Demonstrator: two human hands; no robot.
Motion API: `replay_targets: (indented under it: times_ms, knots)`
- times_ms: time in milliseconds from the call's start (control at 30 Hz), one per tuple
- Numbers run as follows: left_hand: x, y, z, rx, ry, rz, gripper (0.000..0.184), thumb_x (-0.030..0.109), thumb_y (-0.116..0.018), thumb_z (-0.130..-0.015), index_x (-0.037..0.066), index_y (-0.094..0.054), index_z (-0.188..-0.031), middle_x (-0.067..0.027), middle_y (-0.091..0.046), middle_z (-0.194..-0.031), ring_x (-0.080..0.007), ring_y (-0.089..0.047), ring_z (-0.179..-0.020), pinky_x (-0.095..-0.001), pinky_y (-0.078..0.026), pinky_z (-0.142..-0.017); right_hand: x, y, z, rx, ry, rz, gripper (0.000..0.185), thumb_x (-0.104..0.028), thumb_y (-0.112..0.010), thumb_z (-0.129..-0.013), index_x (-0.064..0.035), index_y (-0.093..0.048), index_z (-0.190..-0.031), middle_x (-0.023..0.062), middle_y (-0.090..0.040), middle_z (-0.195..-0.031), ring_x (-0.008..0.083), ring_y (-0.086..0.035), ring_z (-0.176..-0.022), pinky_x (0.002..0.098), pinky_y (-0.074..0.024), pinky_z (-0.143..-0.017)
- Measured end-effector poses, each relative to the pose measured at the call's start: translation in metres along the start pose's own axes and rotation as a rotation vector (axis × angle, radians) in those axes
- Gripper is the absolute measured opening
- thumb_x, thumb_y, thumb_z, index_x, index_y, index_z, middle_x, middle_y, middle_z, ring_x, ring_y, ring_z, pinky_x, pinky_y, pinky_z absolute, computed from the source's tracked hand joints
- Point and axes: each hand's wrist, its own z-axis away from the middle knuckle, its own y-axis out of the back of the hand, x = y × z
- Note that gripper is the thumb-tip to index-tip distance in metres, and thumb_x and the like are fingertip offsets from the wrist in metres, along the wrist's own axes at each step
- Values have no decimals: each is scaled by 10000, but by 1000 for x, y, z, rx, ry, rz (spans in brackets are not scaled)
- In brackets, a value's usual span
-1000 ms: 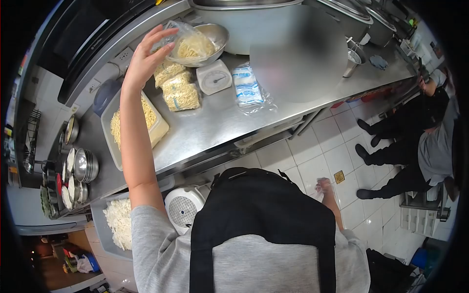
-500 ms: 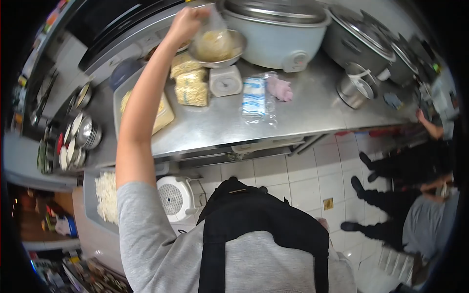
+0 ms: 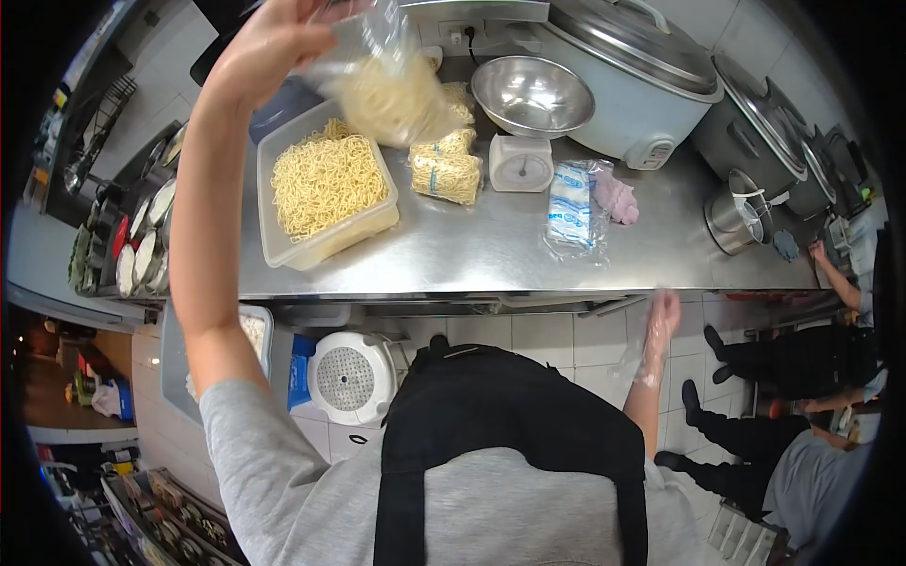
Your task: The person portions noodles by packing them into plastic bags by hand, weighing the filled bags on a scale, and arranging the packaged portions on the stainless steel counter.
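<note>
High at the upper left, my left hand (image 3: 274, 47) is closed on the top of a clear plastic bag of noodles (image 3: 392, 99), blurred by motion. The bag hangs over the back of a plastic tub of loose yellow noodles (image 3: 326, 184). Beside the tub lie several packed bags of noodles (image 3: 445, 177). A steel bowl (image 3: 533, 94) with nothing in it rests on a white dial scale (image 3: 520, 163). My right hand (image 3: 663, 316), in a clear plastic glove, is at the counter's front edge; its fingers are smeared and seem to hold nothing.
On the steel counter (image 3: 472, 250) lie a blue-and-white plastic packet (image 3: 571, 203) and a pink cloth (image 3: 618, 198). Large cookers (image 3: 613, 94) line the back right, near a steel pot (image 3: 736, 217). A white stool (image 3: 354, 377) stands below. Other people (image 3: 821, 472) are at right.
My left hand has moved the noodle bag leftward, away from the bowl on the scale. My right hand has come into view at the counter edge. The view has shifted, showing more of the noodle tub.
</note>
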Motion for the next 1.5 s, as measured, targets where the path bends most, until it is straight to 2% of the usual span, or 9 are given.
replay_targets:
  times_ms: [200,467,633,900,933,1067,1333,1433,1500]
  knots:
    - [-44,28,69,190,146,-230,689,-90,-377,-568,-73,-444,-1254,-120,-466,-1323,-200,-464,-1217,-136,-337,-408,-179,-131,13,-252,292,-249,100,-110,-590,-858,-15,-569,-879,-29,-508,-766,60,-448,-684,200,-384,-599]
    - [-61,34,69,-29,185,-170,699,-116,-365,-605,-36,-411,-1298,-153,-458,-1311,-190,-451,-1222,-175,-371,-452,-401,-227,105,-445,1152,-113,410,-67,-684,-705,-74,-595,-1105,117,-503,-1209,289,-496,-1145,365,-425,-922]
    - [-75,16,61,-115,129,-36,722,-127,-345,-596,-21,-406,-1307,-118,-416,-1364,-221,-398,-1271,-169,-393,-457,-400,-209,79,-597,1384,212,252,-99,-720,-609,-43,-579,-810,124,-491,-1196,349,-380,-1241,409,-356,-993]
    - [-177,-88,37,-362,376,137,666,-140,-364,-623,8,-482,-1261,-82,-421,-1371,-197,-453,-1211,-198,-471,-506,-292,-154,42,-841,797,488,159,-83,-642,-716,-17,-506,-766,125,-532,-980,333,-534,-914,414,-434,-767]
    - [-168,-91,35,-332,211,38,626,-150,-357,-644,-23,-481,-1244,-120,-419,-1356,-193,-576,-978,-232,-506,-527,-295,-147,43,-796,819,474,159,-89,-637,-726,-16,-512,-792,131,-526,-961,332,-537,-884,412,-433,-749]
    - [-141,-90,26,-342,51,-93,627,-76,-350,-640,27,-512,-1237,-135,-420,-1348,-212,-554,-1054,-224,-523,-537,-280,-131,42,-550,1005,360,184,-154,-615,-774,-22,-528,-868,147,-528,-886,343,-543,-844,425,-452,-743]
    - [-141,-94,43,-596,-204,-661,154,99,-612,-796,-18,-631,-895,-143,-614,-1075,-338,-564,-1031,-355,-458,-853,-272,-104,47,-716,686,403,203,-217,-607,-795,-39,-509,-805,156,-556,-714,365,-560,-751,454,-429,-667]
    - [-155,-89,50,-388,-218,-514,165,107,-670,-751,-6,-635,-867,-132,-614,-1090,-299,-571,-1049,-363,-458,-862,-269,-107,46,-708,725,365,198,-193,-616,-784,-29,-509,-815,166,-548,-699,368,-558,-726,451,-431,-642]
    - [-196,-91,59,-70,-56,85,415,193,-754,-674,16,-598,-1016,-126,-539,-1224,-267,-493,-1161,-410,-395,-953,-262,-110,42,-679,746,334,232,-199,-624,-795,-24,-472,-795,170,-527,-705,364,-539,-700,437,-426,-629]
